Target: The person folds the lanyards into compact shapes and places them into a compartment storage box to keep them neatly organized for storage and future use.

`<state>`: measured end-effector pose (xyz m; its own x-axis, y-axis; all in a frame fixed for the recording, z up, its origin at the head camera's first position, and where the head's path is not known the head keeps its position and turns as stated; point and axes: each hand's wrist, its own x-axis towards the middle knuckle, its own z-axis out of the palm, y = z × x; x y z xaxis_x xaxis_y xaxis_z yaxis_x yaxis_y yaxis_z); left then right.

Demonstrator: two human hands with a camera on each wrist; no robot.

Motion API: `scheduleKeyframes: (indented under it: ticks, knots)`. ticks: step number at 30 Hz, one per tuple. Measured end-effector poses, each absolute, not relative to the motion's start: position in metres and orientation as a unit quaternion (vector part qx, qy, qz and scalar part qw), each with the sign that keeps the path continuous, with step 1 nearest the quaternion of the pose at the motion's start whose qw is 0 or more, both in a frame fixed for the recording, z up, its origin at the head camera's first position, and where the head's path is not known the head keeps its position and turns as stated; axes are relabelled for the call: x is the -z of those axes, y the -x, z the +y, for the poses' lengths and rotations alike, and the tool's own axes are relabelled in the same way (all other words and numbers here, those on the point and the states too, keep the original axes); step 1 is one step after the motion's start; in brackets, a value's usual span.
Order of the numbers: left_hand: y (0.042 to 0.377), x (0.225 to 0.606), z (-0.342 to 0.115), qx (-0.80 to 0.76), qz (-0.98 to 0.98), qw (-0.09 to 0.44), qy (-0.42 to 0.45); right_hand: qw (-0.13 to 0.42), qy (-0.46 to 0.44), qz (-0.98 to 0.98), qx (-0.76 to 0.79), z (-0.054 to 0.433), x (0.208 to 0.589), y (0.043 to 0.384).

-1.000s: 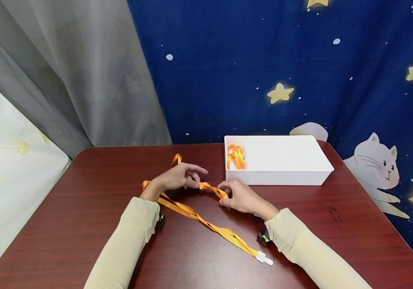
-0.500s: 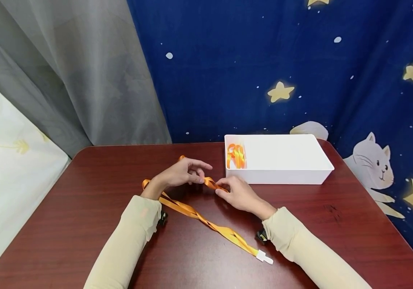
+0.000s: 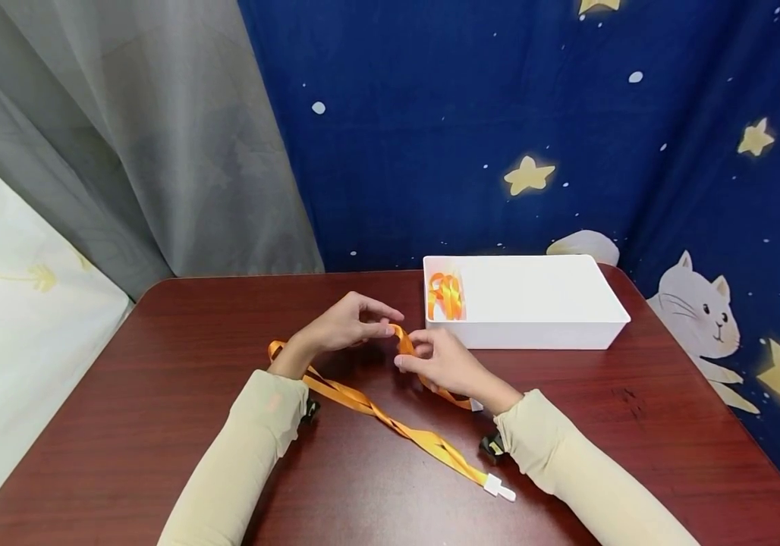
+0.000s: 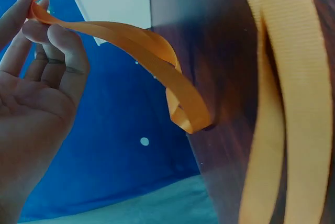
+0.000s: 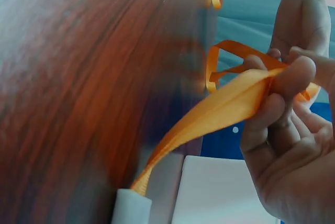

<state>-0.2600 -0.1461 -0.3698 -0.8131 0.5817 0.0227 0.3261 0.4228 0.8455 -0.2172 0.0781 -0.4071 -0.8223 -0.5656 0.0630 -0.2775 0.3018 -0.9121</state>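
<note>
An orange lanyard (image 3: pixel 404 341) runs between the two hands in the head view. My left hand (image 3: pixel 342 327) pinches it between thumb and fingers, and in the left wrist view a twisted length of this lanyard (image 4: pixel 131 38) trails away to the table. My right hand (image 3: pixel 450 365) pinches the same strap close by. From there the strap hangs down to a white end piece (image 5: pixel 132 207), seen in the right wrist view. A second orange lanyard (image 3: pixel 434 442) lies slantwise on the table below the hands, ending in a white clip (image 3: pixel 499 487). Its far loop passes behind the left wrist.
A white box (image 3: pixel 526 335) stands at the back right of the dark red wooden table (image 3: pixel 124 425). Inside its left end, orange straps (image 3: pixel 448 296) lie bundled. A blue starry curtain (image 3: pixel 404 136) and a grey curtain (image 3: pixel 212 152) hang behind the table.
Both hands have drawn closer, the left moving right and slightly up, the right a little left. The held strap between them is shorter, and its white end now shows below the right hand.
</note>
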Motion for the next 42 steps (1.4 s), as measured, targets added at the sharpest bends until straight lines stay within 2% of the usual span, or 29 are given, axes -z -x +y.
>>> scheduleKeyframes:
  ticks: [2,8,10,13,20,26,30,42]
  knots:
    - [0.260,0.368,-0.145,-0.458,0.836,0.123,-0.276,0.112,0.261,0.804,0.523,0.077,0.405,0.216]
    - [0.259,0.365,-0.141,-0.452,0.836,0.066,-0.304,-0.019,0.257,0.840,0.477,0.077,0.398,0.214]
    - [0.259,0.365,-0.139,-0.451,0.836,0.044,-0.310,-0.036,0.255,0.841,0.475,0.077,0.395,0.213]
    - [0.258,0.364,-0.137,-0.449,0.840,0.015,-0.306,-0.017,0.251,0.823,0.510,0.077,0.390,0.212]
    - [0.254,0.362,-0.134,-0.442,0.841,-0.029,-0.313,0.111,0.219,0.738,0.629,0.080,0.378,0.211]
    - [0.253,0.361,-0.132,-0.451,0.831,-0.064,-0.319,0.168,0.200,0.700,0.665,0.083,0.374,0.210]
    - [0.252,0.361,-0.131,-0.459,0.823,-0.080,-0.325,0.177,0.214,0.687,0.672,0.085,0.374,0.210]
    - [0.247,0.353,-0.129,-0.537,0.773,-0.068,-0.332,0.154,0.284,0.630,0.706,0.097,0.360,0.211]
